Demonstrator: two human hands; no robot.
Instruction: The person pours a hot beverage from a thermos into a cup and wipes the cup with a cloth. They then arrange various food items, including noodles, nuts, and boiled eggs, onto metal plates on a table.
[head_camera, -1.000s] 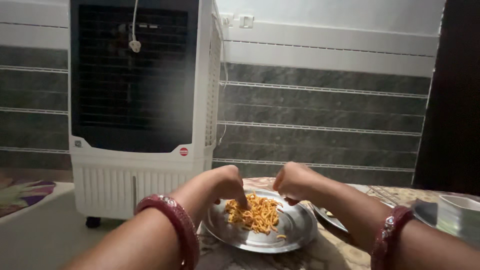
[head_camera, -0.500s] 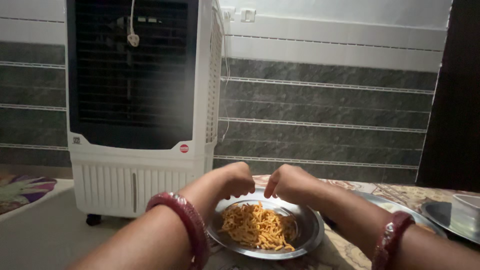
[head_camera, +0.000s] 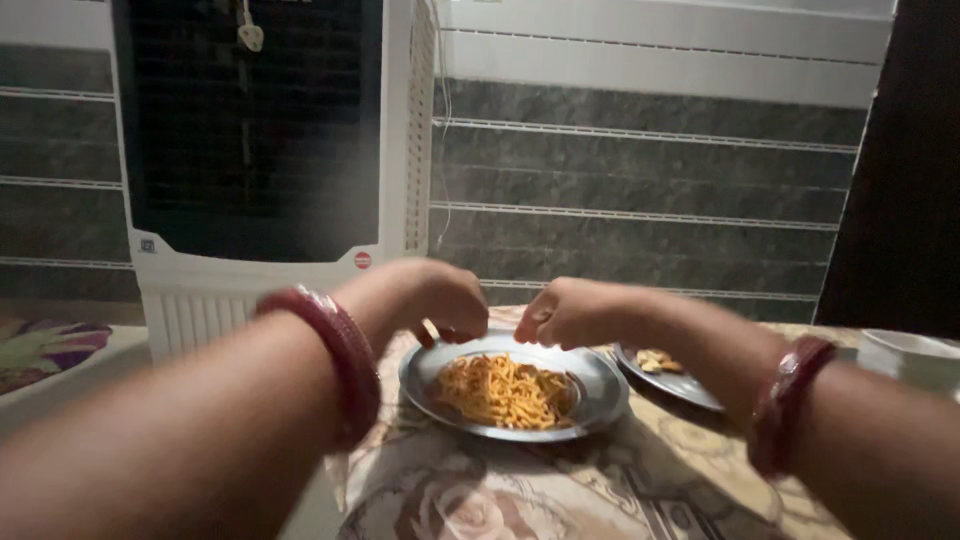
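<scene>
A round steel plate (head_camera: 598, 392) holding a heap of thin orange fried snack strands (head_camera: 500, 390) rests on a floral cloth. My left hand (head_camera: 440, 300) hovers over the plate's far left rim, fingers curled, pinching what looks like a small pale bit of snack. My right hand (head_camera: 565, 312) hangs over the far rim beside it, fingers loosely bent downward, nothing seen in it. Red bangles circle both wrists.
A second steel plate (head_camera: 680, 380) with a few snack pieces lies behind my right forearm. A white cup (head_camera: 910, 355) stands at the right edge. A tall white air cooler (head_camera: 260, 170) stands at the left, against a grey tiled wall. Floral cloth (head_camera: 560, 490) covers the surface.
Both hands have lifted off the snack heap and risen above the plate's far rim. The camera has tilted down, showing more of the cloth.
</scene>
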